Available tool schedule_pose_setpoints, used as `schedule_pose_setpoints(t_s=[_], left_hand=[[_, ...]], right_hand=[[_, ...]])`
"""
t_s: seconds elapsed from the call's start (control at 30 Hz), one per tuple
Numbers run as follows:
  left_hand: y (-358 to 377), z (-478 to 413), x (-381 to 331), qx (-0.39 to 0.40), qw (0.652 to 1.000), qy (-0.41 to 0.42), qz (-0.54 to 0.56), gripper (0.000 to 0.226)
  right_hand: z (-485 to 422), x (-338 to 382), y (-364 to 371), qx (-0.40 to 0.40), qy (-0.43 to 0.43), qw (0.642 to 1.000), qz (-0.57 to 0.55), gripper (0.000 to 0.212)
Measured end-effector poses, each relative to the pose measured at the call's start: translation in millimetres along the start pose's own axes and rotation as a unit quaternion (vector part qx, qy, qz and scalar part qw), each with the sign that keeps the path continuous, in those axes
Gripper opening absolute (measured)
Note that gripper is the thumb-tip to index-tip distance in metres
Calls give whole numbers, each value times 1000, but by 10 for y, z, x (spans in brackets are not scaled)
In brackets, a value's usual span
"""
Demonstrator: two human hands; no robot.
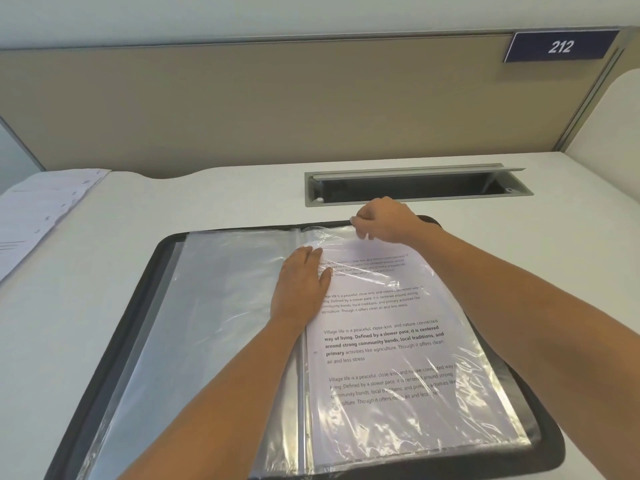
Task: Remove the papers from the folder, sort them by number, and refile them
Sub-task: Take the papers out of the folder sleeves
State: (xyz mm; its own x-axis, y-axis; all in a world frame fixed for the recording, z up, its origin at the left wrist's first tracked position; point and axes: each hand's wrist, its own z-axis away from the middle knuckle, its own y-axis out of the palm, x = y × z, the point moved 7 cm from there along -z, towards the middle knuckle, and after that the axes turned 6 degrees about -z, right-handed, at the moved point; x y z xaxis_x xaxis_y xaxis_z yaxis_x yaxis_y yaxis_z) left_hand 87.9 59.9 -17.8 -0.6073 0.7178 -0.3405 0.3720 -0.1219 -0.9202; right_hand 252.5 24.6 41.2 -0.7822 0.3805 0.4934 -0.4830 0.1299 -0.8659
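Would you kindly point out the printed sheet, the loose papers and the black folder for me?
printed sheet (pixel 381 341): head view, on its bold middle paragraph.
loose papers (pixel 41 209): head view, middle of the top page.
black folder (pixel 128 341): head view, on its left outer border.

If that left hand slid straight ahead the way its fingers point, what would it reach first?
Probably the folder's far rim, the left hand passing just left of the right hand that pinches the paper; depth is unclear.

We see bright, even light with soft shadows; white glare streaks the crinkled sleeve (pixel 478 382), and the wide lens bends the desk (pixel 207 202) edges
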Motion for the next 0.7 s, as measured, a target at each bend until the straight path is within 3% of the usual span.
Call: schedule_pose_setpoints(t_s=[0.43, 0.57, 0.7], left_hand=[[8, 1, 37, -8, 999, -11, 38, 53], [3, 1, 49, -8, 999, -18, 44, 53], [-2, 1, 48, -12, 998, -16, 53, 53]], right_hand=[[-331, -117, 124, 181, 95, 976, 80, 11], [-359, -129, 140, 213, 93, 968, 96, 27], [-388, -166, 151, 228, 91, 963, 108, 24]])
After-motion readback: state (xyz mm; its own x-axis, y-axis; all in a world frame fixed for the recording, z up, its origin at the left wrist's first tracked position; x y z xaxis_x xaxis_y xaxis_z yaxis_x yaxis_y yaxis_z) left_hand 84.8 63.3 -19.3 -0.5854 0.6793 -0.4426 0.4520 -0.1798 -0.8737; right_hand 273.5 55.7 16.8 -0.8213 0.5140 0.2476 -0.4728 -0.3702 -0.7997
